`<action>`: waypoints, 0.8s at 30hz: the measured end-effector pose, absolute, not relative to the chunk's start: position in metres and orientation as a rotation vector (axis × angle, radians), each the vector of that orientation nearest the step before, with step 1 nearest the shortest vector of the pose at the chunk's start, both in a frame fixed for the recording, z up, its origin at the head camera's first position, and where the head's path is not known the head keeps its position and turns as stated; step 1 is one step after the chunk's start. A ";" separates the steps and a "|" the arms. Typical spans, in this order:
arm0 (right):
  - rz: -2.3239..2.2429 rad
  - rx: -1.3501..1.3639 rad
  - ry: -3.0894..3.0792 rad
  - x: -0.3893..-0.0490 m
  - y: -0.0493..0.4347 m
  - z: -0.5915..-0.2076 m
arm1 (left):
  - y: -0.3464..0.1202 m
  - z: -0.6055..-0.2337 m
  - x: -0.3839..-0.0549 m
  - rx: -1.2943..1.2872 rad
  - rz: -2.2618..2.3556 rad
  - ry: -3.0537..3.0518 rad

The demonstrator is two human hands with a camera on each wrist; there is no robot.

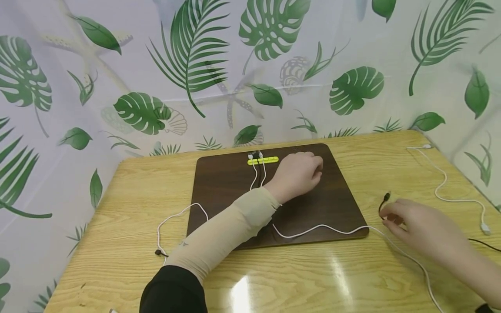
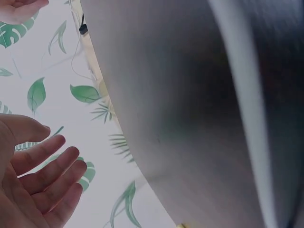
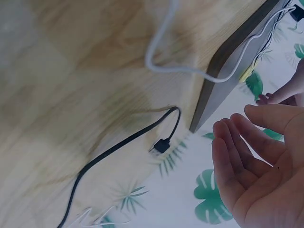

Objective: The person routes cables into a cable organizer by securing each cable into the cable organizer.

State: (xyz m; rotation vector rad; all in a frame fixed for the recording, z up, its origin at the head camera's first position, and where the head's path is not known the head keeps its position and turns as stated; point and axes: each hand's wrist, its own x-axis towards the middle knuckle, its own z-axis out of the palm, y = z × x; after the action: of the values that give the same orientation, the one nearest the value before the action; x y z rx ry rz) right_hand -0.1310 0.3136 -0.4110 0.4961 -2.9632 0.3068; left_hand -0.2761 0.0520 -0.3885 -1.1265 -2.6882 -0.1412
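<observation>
My left hand [image 1: 295, 174] hovers over the dark brown board [image 1: 231, 208], right of a yellow cable holder [image 1: 274, 159]. In the left wrist view its fingers [image 2: 50, 173] are relaxed and hold nothing. Two white cables [image 1: 254, 176] and a black one run through the holder, their connectors at its far side. My right hand [image 1: 422, 226] is beside the board, close to a black USB cable [image 3: 118, 145]. The right wrist view shows that cable's plug [image 3: 161, 146] apart from my loosely bent, empty fingers [image 3: 232, 156].
A white cable [image 1: 321, 226] crosses the board's front edge toward the right. Another white cable [image 1: 446, 198] lies along the table's right side. At the left, a looped white cable [image 1: 158, 230] lies near a small black connector [image 1: 158, 252]. Leaf-print cloth [image 1: 235, 65] hangs behind the wooden table [image 1: 129, 208].
</observation>
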 end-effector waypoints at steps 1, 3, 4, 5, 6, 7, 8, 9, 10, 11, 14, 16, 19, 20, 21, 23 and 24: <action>0.313 0.481 -2.977 -0.131 0.316 -0.411 | 0.053 -0.389 -0.275 -1.128 -0.136 -2.686; 0.321 0.449 -3.001 -0.131 0.320 -0.412 | 0.056 -0.391 -0.274 -1.131 -0.132 -2.680; 0.323 0.433 -3.009 -0.132 0.322 -0.412 | 0.058 -0.392 -0.272 -1.135 -0.127 -2.676; 0.326 0.419 -3.016 -0.132 0.324 -0.412 | 0.059 -0.393 -0.272 -1.142 -0.124 -2.672; 0.332 0.405 -3.027 -0.132 0.325 -0.412 | 0.060 -0.394 -0.271 -1.150 -0.122 -2.668; 0.332 0.396 -3.032 -0.132 0.326 -0.412 | 0.062 -0.395 -0.270 -1.158 -0.117 -2.664; 0.331 0.388 -3.038 -0.133 0.327 -0.412 | 0.063 -0.396 -0.270 -1.168 -0.113 -2.662; 0.333 0.378 -3.046 -0.133 0.328 -0.412 | 0.064 -0.397 -0.269 -1.176 -0.108 -2.660; 0.336 0.370 -3.053 -0.133 0.329 -0.412 | 0.065 -0.398 -0.268 -1.186 -0.104 -2.660; 0.338 0.363 -3.059 -0.134 0.330 -0.413 | 0.066 -0.399 -0.267 -1.193 -0.103 -2.661; 0.332 0.338 -3.073 -0.134 0.334 -0.414 | 0.069 -0.402 -0.264 -1.214 -0.107 -2.667; 0.331 0.324 -3.086 -0.135 0.337 -0.416 | 0.070 -0.404 -0.262 -1.227 -0.116 -2.671; 0.331 0.306 -3.113 -0.136 0.342 -0.419 | 0.071 -0.406 -0.260 -1.243 -0.120 -2.673; 0.335 0.303 -3.124 -0.136 0.343 -0.420 | 0.071 -0.407 -0.259 -1.246 -0.117 -2.673; 0.338 0.300 -3.131 -0.137 0.345 -0.421 | 0.071 -0.407 -0.258 -1.251 -0.113 -2.673; 0.346 0.294 -3.145 -0.137 0.348 -0.424 | 0.072 -0.408 -0.257 -1.259 -0.097 -2.673; 0.350 0.291 -3.153 -0.138 0.349 -0.426 | 0.072 -0.408 -0.257 -1.265 -0.088 -2.674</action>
State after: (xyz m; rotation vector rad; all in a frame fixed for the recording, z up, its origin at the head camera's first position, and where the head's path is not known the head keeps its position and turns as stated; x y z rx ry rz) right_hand -0.1376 0.3493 -0.4259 0.2907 -3.1532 0.3495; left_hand -0.2568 0.0721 -0.4079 -1.2646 -2.6741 -0.0880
